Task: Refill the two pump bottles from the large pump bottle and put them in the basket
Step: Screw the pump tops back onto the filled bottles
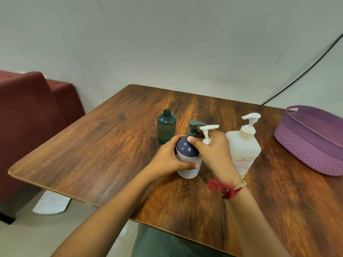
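Left hand [167, 161] is gripping the glossy, dome-shouldered purple bottle [186, 152]; right hand [214, 154] is holding a white plastic pump [207, 131] just beside it.

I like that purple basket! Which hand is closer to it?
Right. The right hand, holding a white pump, is beside the large pump bottle, which stands between it and the basket. The left hand is farther away, gripping the dark bottle.
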Demonstrator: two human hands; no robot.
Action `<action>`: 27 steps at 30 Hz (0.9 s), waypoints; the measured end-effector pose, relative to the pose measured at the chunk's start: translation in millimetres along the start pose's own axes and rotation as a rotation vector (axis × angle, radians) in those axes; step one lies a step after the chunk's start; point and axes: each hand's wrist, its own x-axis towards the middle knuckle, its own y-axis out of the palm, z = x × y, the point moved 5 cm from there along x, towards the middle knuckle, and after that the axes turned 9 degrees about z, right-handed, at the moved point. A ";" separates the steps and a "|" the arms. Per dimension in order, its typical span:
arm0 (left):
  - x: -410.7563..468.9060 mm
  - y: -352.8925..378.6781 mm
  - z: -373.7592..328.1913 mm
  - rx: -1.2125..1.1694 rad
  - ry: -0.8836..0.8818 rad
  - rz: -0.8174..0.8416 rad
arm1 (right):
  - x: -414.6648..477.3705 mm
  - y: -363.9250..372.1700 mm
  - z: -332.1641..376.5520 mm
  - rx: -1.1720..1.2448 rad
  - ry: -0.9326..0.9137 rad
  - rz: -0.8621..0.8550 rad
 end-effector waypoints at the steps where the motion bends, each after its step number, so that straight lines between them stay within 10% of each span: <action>1: -0.7 -0.8 0.8 -0.007 0.001 -0.017 | -0.7 1.1 1.8 -0.034 -0.018 -0.032; 11: -5.2 -4.6 -3.2 0.021 0.038 -0.032 | -5.5 8.2 3.5 -0.160 -0.073 -0.233; 27: -0.3 -18.9 0.1 -0.023 0.016 0.203 | 7.4 7.4 -1.4 0.168 -0.088 0.168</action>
